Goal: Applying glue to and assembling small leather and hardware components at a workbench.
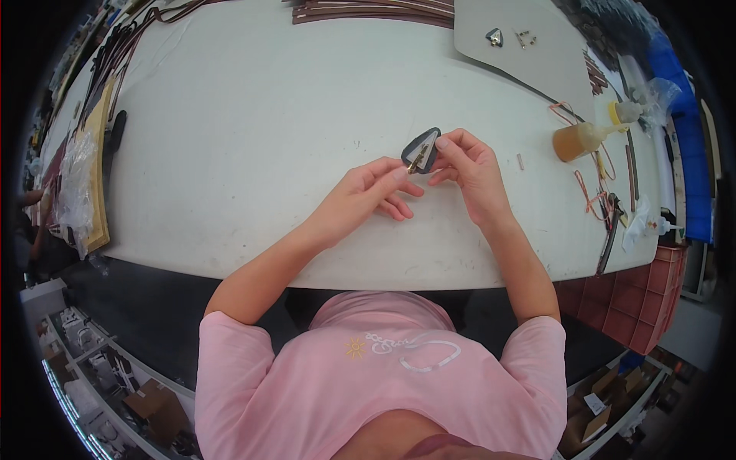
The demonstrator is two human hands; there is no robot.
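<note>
A small dark triangular leather piece (426, 144) is held above the white table (253, 138), near its middle. My right hand (469, 170) pinches the piece at its right edge with thumb and fingers. My left hand (369, 193) holds a small brass-coloured metal fitting (416, 159) against the piece's centre with thumb and forefinger. Both forearms come in from the lower edge, over the table's front rim.
A plastic glue bottle (583, 139) with amber liquid lies at the right, beside pliers (611, 226) and thin leather cords (590, 195). A grey sheet (529, 65) at the back carries small metal parts (495, 36). Leather strips (368, 11) lie along the back edge, plastic bags (75, 184) at the left.
</note>
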